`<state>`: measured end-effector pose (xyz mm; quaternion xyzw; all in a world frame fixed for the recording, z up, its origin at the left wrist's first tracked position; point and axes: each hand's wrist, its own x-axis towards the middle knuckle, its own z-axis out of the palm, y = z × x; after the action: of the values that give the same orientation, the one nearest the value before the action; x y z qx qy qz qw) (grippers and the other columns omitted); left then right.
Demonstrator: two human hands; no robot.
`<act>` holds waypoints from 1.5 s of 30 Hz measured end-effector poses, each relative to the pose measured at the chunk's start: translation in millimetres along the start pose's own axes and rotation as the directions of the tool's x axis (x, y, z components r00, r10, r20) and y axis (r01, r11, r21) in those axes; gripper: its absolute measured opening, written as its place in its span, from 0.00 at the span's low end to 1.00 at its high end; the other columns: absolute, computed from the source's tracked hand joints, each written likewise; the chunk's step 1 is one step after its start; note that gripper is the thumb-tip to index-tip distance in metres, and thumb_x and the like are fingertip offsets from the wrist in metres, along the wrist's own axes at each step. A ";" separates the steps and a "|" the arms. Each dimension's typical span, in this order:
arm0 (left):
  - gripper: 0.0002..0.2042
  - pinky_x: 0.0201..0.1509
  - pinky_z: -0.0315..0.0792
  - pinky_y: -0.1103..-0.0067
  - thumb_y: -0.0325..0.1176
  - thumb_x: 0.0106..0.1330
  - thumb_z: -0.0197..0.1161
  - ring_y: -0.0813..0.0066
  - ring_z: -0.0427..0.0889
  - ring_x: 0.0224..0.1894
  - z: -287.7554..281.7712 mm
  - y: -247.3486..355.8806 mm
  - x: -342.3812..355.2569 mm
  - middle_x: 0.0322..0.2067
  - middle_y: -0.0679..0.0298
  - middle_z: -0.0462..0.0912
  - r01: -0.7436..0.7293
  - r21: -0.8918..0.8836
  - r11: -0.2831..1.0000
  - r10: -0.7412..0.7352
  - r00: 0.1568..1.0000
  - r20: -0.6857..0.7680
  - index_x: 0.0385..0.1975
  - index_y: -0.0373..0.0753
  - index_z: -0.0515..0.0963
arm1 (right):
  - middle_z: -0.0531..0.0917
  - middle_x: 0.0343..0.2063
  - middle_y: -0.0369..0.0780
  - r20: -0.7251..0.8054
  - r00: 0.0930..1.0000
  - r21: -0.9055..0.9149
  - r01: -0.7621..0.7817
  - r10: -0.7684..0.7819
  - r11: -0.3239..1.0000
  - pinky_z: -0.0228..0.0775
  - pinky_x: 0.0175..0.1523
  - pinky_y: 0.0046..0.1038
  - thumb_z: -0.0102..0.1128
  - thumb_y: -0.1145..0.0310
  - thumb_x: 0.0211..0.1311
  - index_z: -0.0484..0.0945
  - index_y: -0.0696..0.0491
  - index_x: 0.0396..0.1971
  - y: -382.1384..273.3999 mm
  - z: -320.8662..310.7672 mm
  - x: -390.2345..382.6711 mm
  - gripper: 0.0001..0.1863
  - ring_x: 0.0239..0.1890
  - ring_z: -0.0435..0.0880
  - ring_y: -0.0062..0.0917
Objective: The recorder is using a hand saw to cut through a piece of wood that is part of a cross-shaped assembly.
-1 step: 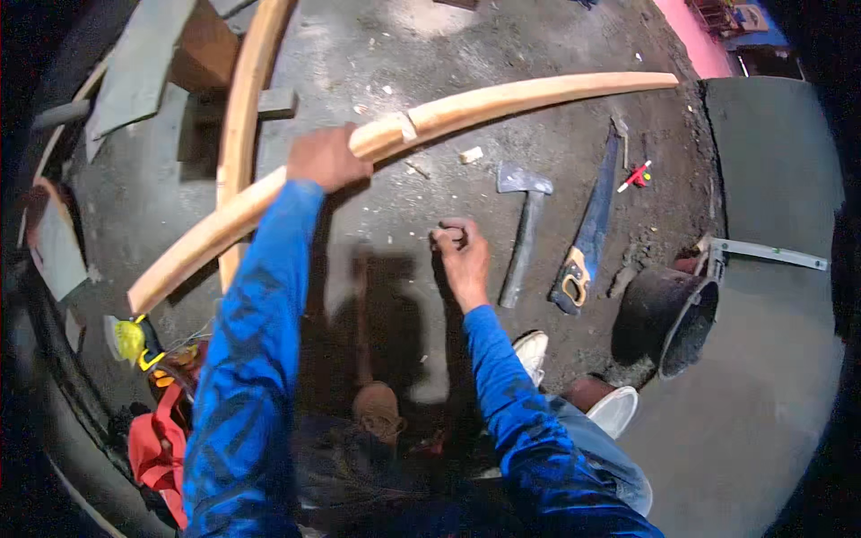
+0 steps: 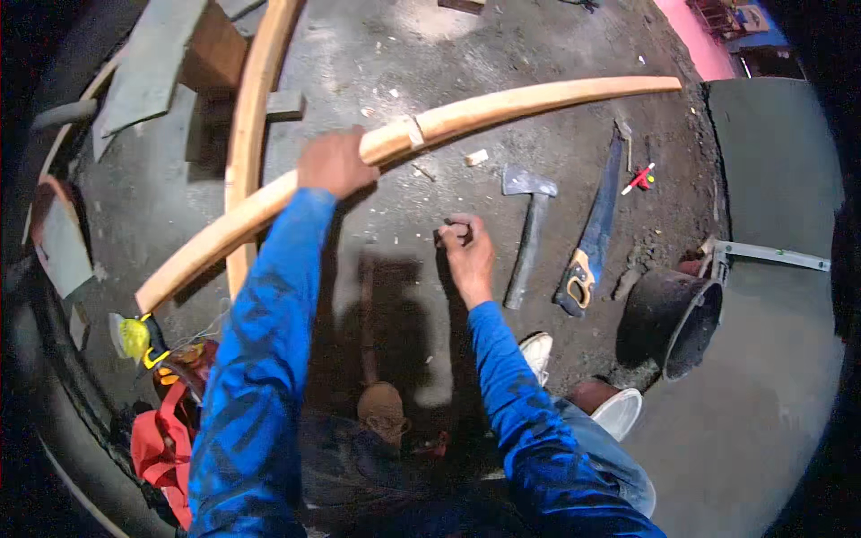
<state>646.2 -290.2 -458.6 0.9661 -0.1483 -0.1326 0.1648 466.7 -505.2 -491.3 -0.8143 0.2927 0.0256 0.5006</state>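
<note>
My left hand [image 2: 336, 163] is wrapped round a long wooden beam [image 2: 529, 99] near its middle. The beam slants from low at the left to high at the right and crosses a second timber at its left part. A pale notch shows in it just right of that hand. Over the bare ground hangs my right hand [image 2: 470, 258], its fingers curled in toward the thumb; whether something small is in them is hidden. Nearest to it, on the right, lies a hatchet [image 2: 530, 238] with a dark handle. Farther right is a handsaw [image 2: 603, 202].
A second timber [image 2: 248, 134] runs away at the left, past grey boards [image 2: 157, 63]. Right of the saw lies a small red tool [image 2: 640, 178]. A black bucket [image 2: 659, 314] lies tipped, near a metal level [image 2: 776, 255]. Red cloth [image 2: 161, 439] and a yellow-black tool [image 2: 143, 341] sit lower left.
The whole view has shifted very slightly. Both hands keep their places against the beam and tools.
</note>
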 end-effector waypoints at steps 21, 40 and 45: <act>0.36 0.51 0.80 0.59 0.48 0.47 0.81 0.46 0.87 0.45 -115.7 -202.1 -270.2 0.44 0.49 0.87 0.220 0.207 0.953 -0.234 0.971 0.045 0.58 0.43 0.79 | 0.77 0.61 0.52 0.419 0.904 0.603 -0.348 0.086 0.718 0.82 0.55 0.35 0.51 0.31 0.70 0.61 0.58 0.70 -20.9 10.6 20.6 0.47 0.56 0.83 0.35; 0.17 0.53 0.77 0.57 0.27 0.58 0.66 0.45 0.83 0.50 -53.0 -406.7 -385.4 0.47 0.49 0.85 0.481 0.416 0.772 -0.463 0.873 -0.151 0.49 0.37 0.77 | 0.84 0.46 0.43 0.408 0.905 0.423 -0.304 0.120 0.854 0.83 0.39 0.28 0.63 0.59 0.72 0.65 0.55 0.70 -40.5 16.0 -6.0 0.32 0.41 0.87 0.28; 0.23 0.60 0.74 0.58 0.27 0.57 0.67 0.44 0.78 0.58 -68.7 -372.6 -359.3 0.55 0.48 0.81 0.519 0.373 0.769 -0.547 0.836 -0.034 0.56 0.39 0.76 | 0.85 0.42 0.42 0.227 0.962 0.378 -0.233 0.154 0.896 0.81 0.34 0.27 0.63 0.64 0.72 0.71 0.54 0.65 14.1 -37.8 -13.6 0.25 0.38 0.88 0.26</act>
<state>426.7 183.7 -454.8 0.9756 0.1036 -0.1806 -0.0691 438.8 -535.1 -479.3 -0.6548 0.3220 0.0929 0.6774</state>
